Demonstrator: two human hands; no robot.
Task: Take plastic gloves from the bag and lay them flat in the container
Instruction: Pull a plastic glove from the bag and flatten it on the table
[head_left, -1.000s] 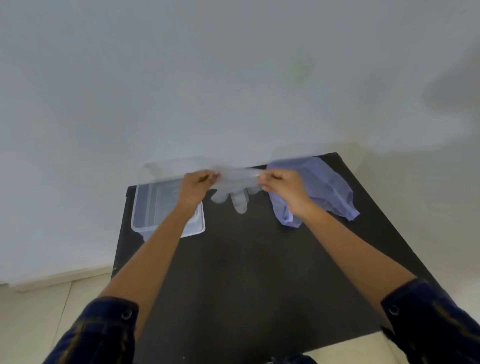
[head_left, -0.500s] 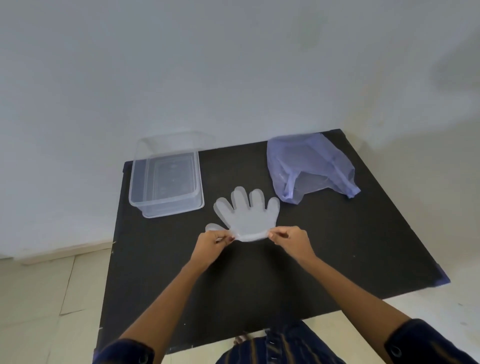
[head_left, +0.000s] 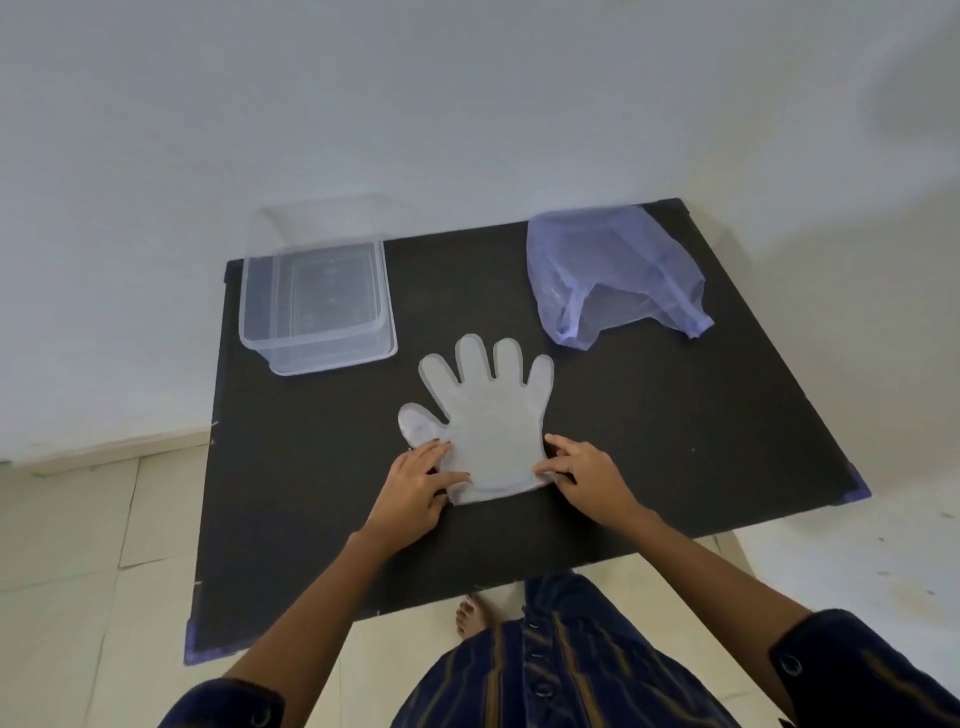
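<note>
A translucent plastic glove (head_left: 488, 415) lies flat on the black table (head_left: 675, 441), fingers pointing away from me. My left hand (head_left: 415, 491) rests on the cuff's left corner, fingers spread, thumb on the plastic. My right hand (head_left: 582, 475) presses the cuff's right corner with its fingertips. The clear rectangular container (head_left: 249, 306) stands at the table's back left, its lid open against the wall. The pale purple plastic bag (head_left: 613, 270) lies crumpled at the back right.
A white wall rises directly behind the table. Tiled floor shows on the left and below the table's near edge, where a bare foot (head_left: 470, 616) and a striped dark garment are visible.
The glove was held up between both hands near the bag, then brought down towards me and spread flat on the table. Both hands went from pinching the cuff to pressing it.
</note>
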